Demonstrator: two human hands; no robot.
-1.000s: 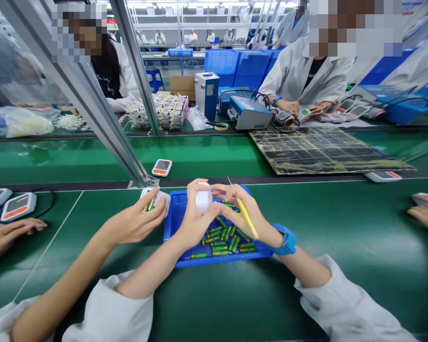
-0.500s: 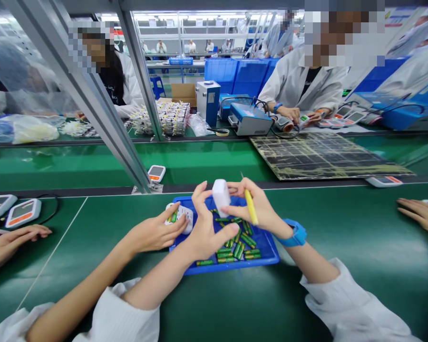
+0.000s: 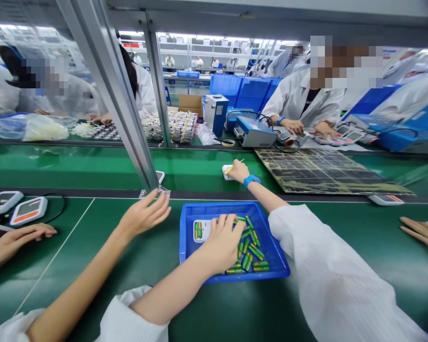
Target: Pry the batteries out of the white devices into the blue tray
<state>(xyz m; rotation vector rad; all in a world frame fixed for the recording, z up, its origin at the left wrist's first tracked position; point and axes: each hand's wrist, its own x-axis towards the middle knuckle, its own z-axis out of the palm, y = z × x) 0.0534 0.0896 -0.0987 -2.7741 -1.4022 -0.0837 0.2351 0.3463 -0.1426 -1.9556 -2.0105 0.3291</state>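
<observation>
My left hand (image 3: pixel 221 244) is in the blue tray (image 3: pixel 281 271), palm down, its bent fingers apart above loose green batteries (image 3: pixel 256 251). Its fingertips and thumb are partly hidden, and I see nothing held in it. A white device (image 3: pixel 199 231) with green batteries fitted lies in the tray, its right part under that hand. Stretched forward over the green strip, my right hand (image 3: pixel 240 171) grips a yellow screwdriver (image 3: pixel 229 169). Right at those fingers, another white device (image 3: pixel 227 175) rests on the strip; whether they touch it I cannot tell.
A co-worker's hand (image 3: pixel 144 214) hovers left of the tray. Other people's hands rest at the left (image 3: pixel 32 232) and right (image 3: pixel 423 235) edges. A metal post (image 3: pixel 128 118) stands left of centre. A dark panel (image 3: pixel 328 171) lies across the strip at right.
My right hand has moved forward from above the tray, and the white device is now on the strip. My left hand has lowered into the tray. The co-worker's hand has released its device there.
</observation>
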